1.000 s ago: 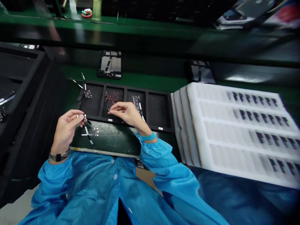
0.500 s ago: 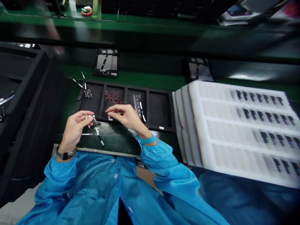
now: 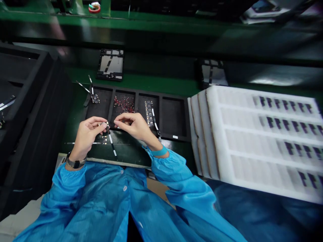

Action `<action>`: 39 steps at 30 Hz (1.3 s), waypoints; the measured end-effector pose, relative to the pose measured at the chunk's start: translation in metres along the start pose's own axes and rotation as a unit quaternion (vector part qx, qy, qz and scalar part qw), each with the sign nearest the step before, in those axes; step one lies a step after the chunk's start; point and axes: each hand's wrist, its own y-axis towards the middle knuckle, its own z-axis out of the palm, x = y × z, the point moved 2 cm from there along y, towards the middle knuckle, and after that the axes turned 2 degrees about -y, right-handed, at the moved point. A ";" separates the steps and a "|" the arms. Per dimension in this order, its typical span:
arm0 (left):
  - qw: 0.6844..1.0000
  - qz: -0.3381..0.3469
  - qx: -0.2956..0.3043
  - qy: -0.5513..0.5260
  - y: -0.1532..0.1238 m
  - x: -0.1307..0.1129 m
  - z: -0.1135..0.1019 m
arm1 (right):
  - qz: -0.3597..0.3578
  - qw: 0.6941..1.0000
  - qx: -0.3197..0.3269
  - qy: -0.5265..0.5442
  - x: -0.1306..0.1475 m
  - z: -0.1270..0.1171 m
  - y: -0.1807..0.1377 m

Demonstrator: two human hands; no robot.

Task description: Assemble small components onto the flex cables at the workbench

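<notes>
My left hand (image 3: 87,136) pinches a small circuit board with a black-and-white flex cable (image 3: 112,144) that hangs down toward the bench edge. Just right of it, the thumb and forefinger of my right hand (image 3: 135,125) are pressed together; whatever may be between them is too small to make out. Another small board (image 3: 104,139) lies on the green bench under my left fingers. Behind both hands is a black foam tray (image 3: 174,135). Its compartments hold boards with cables (image 3: 95,98), tiny red-and-black parts (image 3: 124,104) and a strip of joined boards (image 3: 149,114).
Stacked white foam trays (image 3: 224,134) with rows of dark parts stand on the right. Tall black foam trays (image 3: 37,111) rise on the left. Beyond the tray lie two device housings, one left (image 3: 110,65) and one right (image 3: 214,74). A red tape roll (image 3: 94,8) sits on the shelf.
My left hand has moved slightly right with the circuit board, closer to my right fingertips. The board lying beneath it shows more now. My right hand has barely moved.
</notes>
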 end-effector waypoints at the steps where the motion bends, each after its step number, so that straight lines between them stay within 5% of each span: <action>1: 1.000 0.003 0.001 0.003 0.001 0.000 0.001 | -0.005 1.000 0.004 -0.009 0.001 0.000 0.000; 11: 0.998 0.032 -0.010 0.045 -0.001 -0.019 -0.016 | 0.005 1.000 0.030 0.002 0.011 -0.005 -0.008; 16: 0.989 0.108 -0.103 0.016 -0.002 -0.039 -0.027 | -0.001 0.999 -0.047 0.008 0.022 -0.015 -0.016; 20: 0.979 0.097 -0.140 -0.108 0.008 -0.019 -0.004 | -0.003 0.999 -0.051 0.000 0.024 -0.006 -0.018; 26: 0.975 0.059 -0.106 -0.188 0.015 0.012 0.039 | -0.014 0.999 -0.032 -0.002 0.015 0.007 -0.012; 39: 0.981 0.069 -0.115 -0.143 0.015 0.011 0.039 | -0.014 0.999 -0.034 -0.013 0.010 -0.002 -0.012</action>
